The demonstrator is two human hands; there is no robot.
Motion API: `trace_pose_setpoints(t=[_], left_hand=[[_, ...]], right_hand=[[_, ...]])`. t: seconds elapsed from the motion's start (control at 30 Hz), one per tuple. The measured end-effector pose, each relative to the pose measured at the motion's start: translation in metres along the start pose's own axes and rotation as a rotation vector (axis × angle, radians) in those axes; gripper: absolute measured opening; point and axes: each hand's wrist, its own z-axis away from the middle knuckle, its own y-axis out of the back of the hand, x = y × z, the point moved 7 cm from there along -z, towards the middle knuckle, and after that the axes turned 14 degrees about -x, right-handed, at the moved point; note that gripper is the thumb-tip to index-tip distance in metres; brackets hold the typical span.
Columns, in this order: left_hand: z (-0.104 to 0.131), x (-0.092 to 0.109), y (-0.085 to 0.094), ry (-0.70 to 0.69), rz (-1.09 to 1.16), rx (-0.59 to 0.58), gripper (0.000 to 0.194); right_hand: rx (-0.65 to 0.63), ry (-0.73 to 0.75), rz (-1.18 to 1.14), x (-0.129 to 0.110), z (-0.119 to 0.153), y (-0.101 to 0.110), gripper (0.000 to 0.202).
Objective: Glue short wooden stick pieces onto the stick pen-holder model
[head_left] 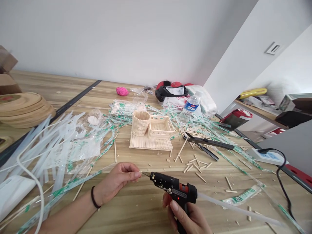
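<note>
My right hand (pixel 184 214) is wrapped round the handle of a black glue gun (pixel 168 185), which has a red light lit and a clear glue stick (pixel 234 208) running out of its back. The gun's nozzle points left, at the fingertips of my left hand (pixel 124 178). Thumb and forefinger of that hand are pinched together; what they hold is too small to name. Beyond both hands stands a model of wooden sticks (pixel 151 143), with a round tower (pixel 141 123) and an open rectangular box (pixel 161 127) on a flat base.
Scissors (pixel 204 149) and short cut sticks (pixel 195 164) lie right of the model. A water bottle (pixel 191 107), pink yarn (pixel 122 91) and plastic wrappers are behind. Glue sticks (pixel 58 146) and a white cable (pixel 40 185) lie left; a power strip (pixel 268 157) is at right.
</note>
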Motion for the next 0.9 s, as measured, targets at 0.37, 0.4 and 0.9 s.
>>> trace_pose_setpoints(t=[0.37, 0.4, 0.9], left_hand=[[-0.002, 0.0, 0.001, -0.019, -0.053, -0.01, 0.014], [-0.002, 0.0, 0.001, -0.021, -0.053, -0.012, 0.014], [-0.001, -0.002, 0.001, -0.021, -0.053, -0.021, 0.012]], right_hand=[[0.005, 0.004, 0.026, -0.004, -0.001, 0.001, 0.057], [0.005, 0.004, 0.027, -0.003, -0.001, 0.002, 0.057], [0.037, -0.018, 0.016, 0.01, -0.002, 0.007, 0.056]])
